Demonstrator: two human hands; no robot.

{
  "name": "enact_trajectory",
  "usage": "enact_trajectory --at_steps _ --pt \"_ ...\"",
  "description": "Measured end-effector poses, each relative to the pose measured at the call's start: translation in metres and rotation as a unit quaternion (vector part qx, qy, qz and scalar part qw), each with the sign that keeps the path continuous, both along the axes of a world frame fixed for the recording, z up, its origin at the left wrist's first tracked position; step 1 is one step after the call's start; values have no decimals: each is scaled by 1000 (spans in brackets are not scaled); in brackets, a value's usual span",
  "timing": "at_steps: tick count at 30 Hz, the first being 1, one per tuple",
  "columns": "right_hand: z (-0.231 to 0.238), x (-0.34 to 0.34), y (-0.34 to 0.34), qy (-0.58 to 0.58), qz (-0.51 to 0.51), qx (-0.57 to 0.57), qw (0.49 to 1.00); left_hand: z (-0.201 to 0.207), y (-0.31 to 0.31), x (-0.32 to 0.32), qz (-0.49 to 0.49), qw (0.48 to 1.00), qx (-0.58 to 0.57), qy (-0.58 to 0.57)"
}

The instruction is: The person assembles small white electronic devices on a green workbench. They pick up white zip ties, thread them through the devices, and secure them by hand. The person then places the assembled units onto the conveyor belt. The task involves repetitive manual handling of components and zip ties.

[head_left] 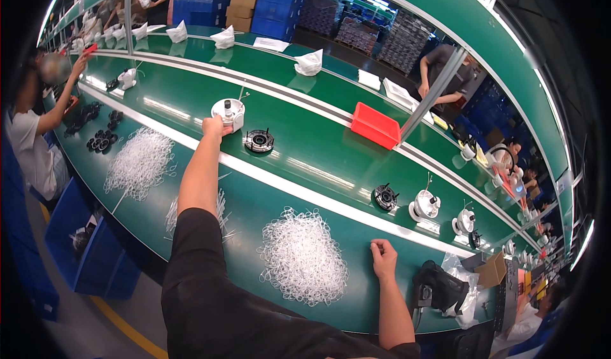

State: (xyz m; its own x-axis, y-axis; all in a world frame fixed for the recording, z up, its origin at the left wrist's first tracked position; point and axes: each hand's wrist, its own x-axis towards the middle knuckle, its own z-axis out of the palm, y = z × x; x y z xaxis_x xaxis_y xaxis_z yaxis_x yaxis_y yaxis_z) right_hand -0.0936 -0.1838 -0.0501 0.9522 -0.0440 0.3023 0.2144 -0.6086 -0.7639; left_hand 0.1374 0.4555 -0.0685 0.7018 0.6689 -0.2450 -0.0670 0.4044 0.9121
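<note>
My left hand (215, 129) reaches far across to the belt, its fingers closed on the near edge of a white round housing (236, 116). A black cylinder (228, 107) stands up inside that housing, and a thin wire rises from it. Just right of it lies a black ring-shaped part (259, 141) with upright prongs. My right hand (384, 258) is over the near bench with its fingers curled together; whatever they hold, if anything, is hidden. Between my arms sits a large heap of white plastic loops (303, 256).
Another loop heap (140, 164) and black round parts (102, 141) lie left. White strips (223, 213) lie partly behind my left arm. A red tray (375, 125) stands across the belt. More white housings (424, 205) sit right, beyond a black bag (439, 287). Other people work around.
</note>
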Motion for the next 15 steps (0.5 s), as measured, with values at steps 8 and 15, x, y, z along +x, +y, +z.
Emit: enact_trajectory --at_steps 8,15 --pt "1 2 -8 -36 6 58 998 73 -94 -71 -129 983 -19 -129" --pt "79 -8 43 -101 53 46 992 123 -262 -156 -390 916 7 -89"
